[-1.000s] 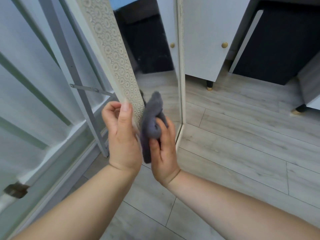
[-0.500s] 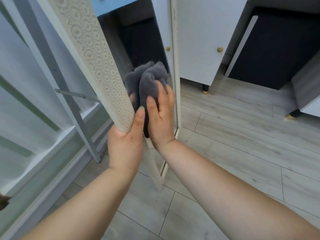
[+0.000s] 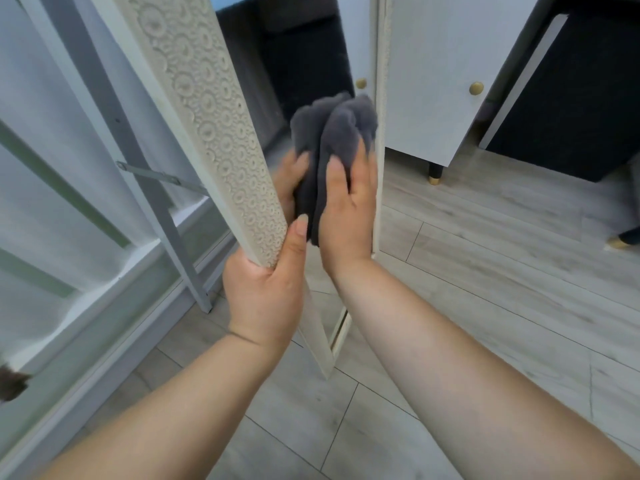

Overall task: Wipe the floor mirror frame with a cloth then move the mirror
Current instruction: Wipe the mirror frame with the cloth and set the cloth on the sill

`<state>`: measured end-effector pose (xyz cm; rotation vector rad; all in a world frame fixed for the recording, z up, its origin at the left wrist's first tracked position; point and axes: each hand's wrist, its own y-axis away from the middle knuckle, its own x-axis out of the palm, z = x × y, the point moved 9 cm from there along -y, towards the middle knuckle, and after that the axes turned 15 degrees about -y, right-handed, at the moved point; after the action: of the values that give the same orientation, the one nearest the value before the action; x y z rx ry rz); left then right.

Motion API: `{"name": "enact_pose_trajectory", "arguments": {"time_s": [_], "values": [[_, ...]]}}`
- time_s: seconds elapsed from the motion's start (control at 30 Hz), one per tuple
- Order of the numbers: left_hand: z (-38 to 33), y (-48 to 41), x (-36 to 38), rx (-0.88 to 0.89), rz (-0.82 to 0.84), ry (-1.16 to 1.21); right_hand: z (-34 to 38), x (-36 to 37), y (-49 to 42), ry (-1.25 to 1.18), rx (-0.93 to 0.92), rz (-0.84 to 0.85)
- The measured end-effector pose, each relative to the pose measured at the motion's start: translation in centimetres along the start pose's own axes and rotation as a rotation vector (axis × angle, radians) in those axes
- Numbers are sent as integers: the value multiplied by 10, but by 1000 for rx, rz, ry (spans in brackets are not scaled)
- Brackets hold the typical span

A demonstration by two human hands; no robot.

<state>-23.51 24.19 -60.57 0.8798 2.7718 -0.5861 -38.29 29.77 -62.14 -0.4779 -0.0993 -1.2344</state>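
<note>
Home interior, likely bedroom or hallway. Evidence: grey wood-look plank floor [image 3: 485,306], white cabinet [image 3: 433,64] with brass knob [image 3: 476,88] and black gold-tipped legs [image 3: 434,173], freestanding floor mirror with embossed cream frame [image 3: 207,98], frosted glass partition [image 3: 52,168] along the left side.

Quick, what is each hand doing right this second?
Left hand: closed around the cream embossed mirror frame.
Right hand: pressing the crumpled dark grey cloth against the mirror glass, fingers flat.
</note>
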Motion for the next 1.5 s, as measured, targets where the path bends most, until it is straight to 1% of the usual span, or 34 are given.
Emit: {"name": "enact_pose_trajectory", "arguments": {"time_s": [0.07, 0.1, 0.17, 0.23, 0.3, 0.4, 0.53, 0.57, 0.6, 0.67, 0.73, 0.77, 0.83, 0.87, 0.93, 1.03, 1.1, 1.17, 1.23, 1.3, 1.33, 1.37, 1.4, 1.47, 1.5], "values": [[10, 1, -4, -73, -55, -45, 26, 13, -33, 6, -147, 37], [10, 2, -4, -80, -69, -55, 23, 11, -52, 15, -178, 24], [9, 3, -6, -48, -95, -38, -1, -1, -80, 20, -151, 1], [9, 2, -6, -17, -103, -30, -39, -23, -91, 23, -70, -48], [6, 3, -4, 4, -104, -27, -80, -45, -83, 47, 50, -84], [12, 3, -4, -42, -102, -2, -143, -80, -53, 47, 231, -168], [13, 3, -4, -7, -105, -16, -223, -120, -16, -38, 589, -349], [14, 2, -4, -4, -108, -8, -215, -117, -8, -20, 620, -384], [14, 2, -4, 6, -111, -5, -200, -108, -3, -33, 603, -390], [14, 4, -4, 32, -106, 3, -175, -89, -3, -87, 500, -309], [13, 5, -3, 75, -93, 17, -154, -79, -14, -80, 338, -212], [14, 5, -2, 88, -88, 20, -154, -81, -20, -56, 243, -176], [15, 4, -2, 98, -96, 20, -157, -91, -29, 20, 181, -184], [13, 3, -3, 111, -110, 16, -161, -97, -31, 27, 196, -217], [13, 1, -4, 132, -118, 14, -175, -103, -34, 44, 266, -253], [15, 1, -5, 117, -145, 15, -215, -121, -34, 51, 356, -274], [17, 2, -2, 81, -145, 13, -224, -128, -14, 27, 492, -341], [29, 8, -2, 25, -149, -9, -238, -136, 13, 41, 706, -420], [47, 16, 9, -40, -62, -19, -250, -142, 37, -27, 823, -457], [66, 27, 20, -109, 21, -49, -253, -143, 45, -62, 867, -497], [73, 31, 22, -142, 31, -53, -247, -140, 43, -97, 859, -539], [76, 34, 24, -162, 34, -60, -246, -139, 35, -123, 807, -576], [78, 35, 25, -170, 24, -62, -237, -135, 24, -134, 711, -587], [75, 36, 24, -169, -26, -30, -221, -131, -6, -49, 494, -525], [74, 36, 22, -177, -49, -20, -218, -131, -17, 1, 424, -470]]}}
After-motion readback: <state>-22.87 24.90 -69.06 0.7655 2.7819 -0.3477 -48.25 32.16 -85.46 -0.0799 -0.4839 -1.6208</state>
